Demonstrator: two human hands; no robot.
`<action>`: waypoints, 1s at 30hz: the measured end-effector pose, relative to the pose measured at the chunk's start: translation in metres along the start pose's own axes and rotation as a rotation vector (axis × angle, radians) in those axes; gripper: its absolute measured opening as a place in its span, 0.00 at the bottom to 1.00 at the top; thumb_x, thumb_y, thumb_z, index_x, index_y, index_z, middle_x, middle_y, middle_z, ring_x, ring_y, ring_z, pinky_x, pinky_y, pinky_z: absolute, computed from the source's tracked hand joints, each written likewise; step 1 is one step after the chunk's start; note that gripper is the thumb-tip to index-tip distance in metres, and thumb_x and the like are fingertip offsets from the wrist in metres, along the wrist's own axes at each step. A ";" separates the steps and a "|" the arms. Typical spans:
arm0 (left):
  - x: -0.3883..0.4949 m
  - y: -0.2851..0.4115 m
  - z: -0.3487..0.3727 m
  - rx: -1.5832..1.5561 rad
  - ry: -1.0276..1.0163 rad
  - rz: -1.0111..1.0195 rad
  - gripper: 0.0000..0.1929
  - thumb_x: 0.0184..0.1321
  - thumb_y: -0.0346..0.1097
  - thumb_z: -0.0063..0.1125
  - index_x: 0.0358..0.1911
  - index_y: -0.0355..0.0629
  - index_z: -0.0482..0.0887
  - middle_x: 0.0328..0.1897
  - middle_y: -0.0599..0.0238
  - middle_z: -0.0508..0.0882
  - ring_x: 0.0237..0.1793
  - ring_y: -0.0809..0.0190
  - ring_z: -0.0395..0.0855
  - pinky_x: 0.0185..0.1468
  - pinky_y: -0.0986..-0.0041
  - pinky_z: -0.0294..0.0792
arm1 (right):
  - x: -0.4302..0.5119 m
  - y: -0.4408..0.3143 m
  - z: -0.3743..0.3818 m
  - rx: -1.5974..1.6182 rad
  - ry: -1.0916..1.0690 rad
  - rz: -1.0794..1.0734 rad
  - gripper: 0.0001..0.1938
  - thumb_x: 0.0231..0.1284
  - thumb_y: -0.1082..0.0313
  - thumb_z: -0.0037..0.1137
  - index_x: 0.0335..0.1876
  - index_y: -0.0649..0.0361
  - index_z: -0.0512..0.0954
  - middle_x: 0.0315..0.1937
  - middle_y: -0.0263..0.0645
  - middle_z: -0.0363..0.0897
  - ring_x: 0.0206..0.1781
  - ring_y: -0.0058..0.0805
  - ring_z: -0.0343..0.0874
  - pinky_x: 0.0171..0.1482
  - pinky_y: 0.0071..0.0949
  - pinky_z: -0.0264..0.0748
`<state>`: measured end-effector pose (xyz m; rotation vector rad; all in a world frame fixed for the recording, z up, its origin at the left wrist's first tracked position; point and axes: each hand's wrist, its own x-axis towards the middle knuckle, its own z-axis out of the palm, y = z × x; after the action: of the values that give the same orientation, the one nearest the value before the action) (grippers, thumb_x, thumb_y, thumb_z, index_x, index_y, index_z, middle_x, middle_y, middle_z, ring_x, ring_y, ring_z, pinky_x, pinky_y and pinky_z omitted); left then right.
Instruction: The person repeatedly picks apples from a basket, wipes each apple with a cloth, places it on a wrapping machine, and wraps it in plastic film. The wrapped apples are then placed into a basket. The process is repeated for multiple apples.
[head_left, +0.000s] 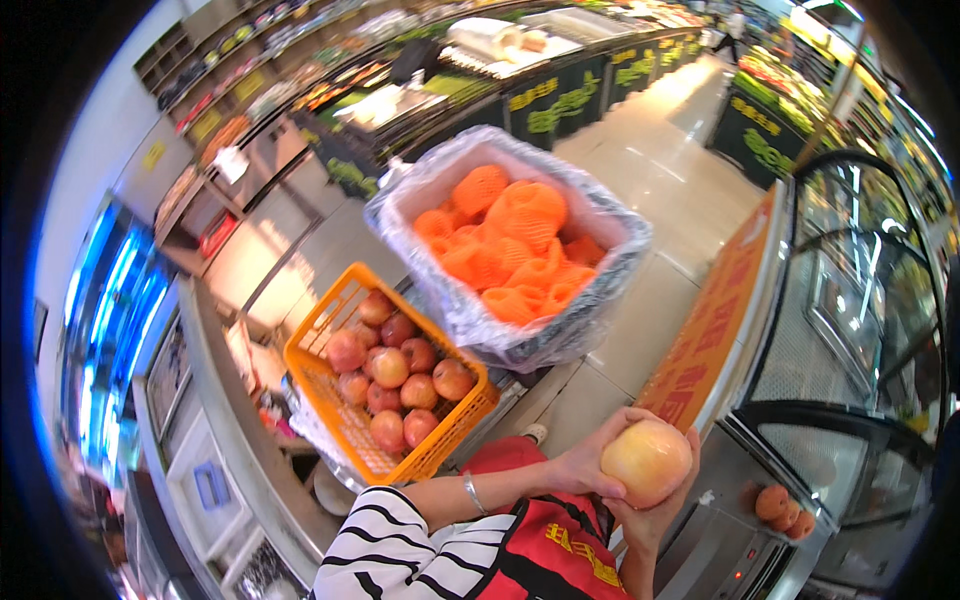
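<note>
Both of my hands hold one large yellow-pink apple (646, 463) in front of my red apron. My left hand (589, 457), with a silver bracelet at the wrist, grips its left side, and my right hand (660, 517) supports it from below and the right. To the left, an orange plastic basket (442, 454) holds several red apples (390, 367). Beyond it stands a box lined with clear plastic (517, 349), filled with orange foam fruit nets (517, 247); whether fruit is inside them cannot be told.
A glass display case (825, 322) stands at the right, with several reddish fruits (784, 510) on the metal surface near it. At the left is a metal-edged counter (232, 420). Produce stands line the tiled aisle (645, 172), where a person (733, 34) is far off.
</note>
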<state>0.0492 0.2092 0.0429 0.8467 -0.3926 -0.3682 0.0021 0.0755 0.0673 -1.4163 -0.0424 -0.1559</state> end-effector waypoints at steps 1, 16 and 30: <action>-0.006 0.009 -0.009 -0.005 0.045 0.016 0.52 0.41 0.59 0.78 0.66 0.41 0.60 0.65 0.59 0.68 0.68 0.60 0.66 0.70 0.67 0.60 | 0.007 0.005 0.007 -0.037 -0.062 0.019 0.69 0.25 0.60 0.86 0.77 0.61 0.45 0.67 0.44 0.60 0.66 0.38 0.67 0.65 0.37 0.70; -0.249 0.117 -0.407 1.557 1.807 -0.520 0.40 0.55 0.55 0.69 0.63 0.35 0.67 0.54 0.49 0.79 0.49 0.48 0.81 0.48 0.60 0.75 | -0.009 0.092 -0.055 -0.195 -0.052 0.390 0.19 0.65 0.74 0.58 0.60 0.64 0.74 0.48 0.43 0.82 0.50 0.28 0.82 0.53 0.26 0.78; -0.061 0.095 -0.447 1.953 1.233 -0.084 0.21 0.62 0.45 0.59 0.51 0.37 0.78 0.45 0.55 0.84 0.46 0.56 0.81 0.50 0.65 0.74 | -0.120 0.076 -0.104 -0.510 0.553 0.341 0.12 0.67 0.65 0.56 0.51 0.62 0.79 0.38 0.42 0.83 0.39 0.31 0.84 0.42 0.27 0.79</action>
<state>0.2226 0.5840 -0.1628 2.7202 0.6675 0.7090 -0.1128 -0.0056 -0.0375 -1.8149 0.7364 -0.2831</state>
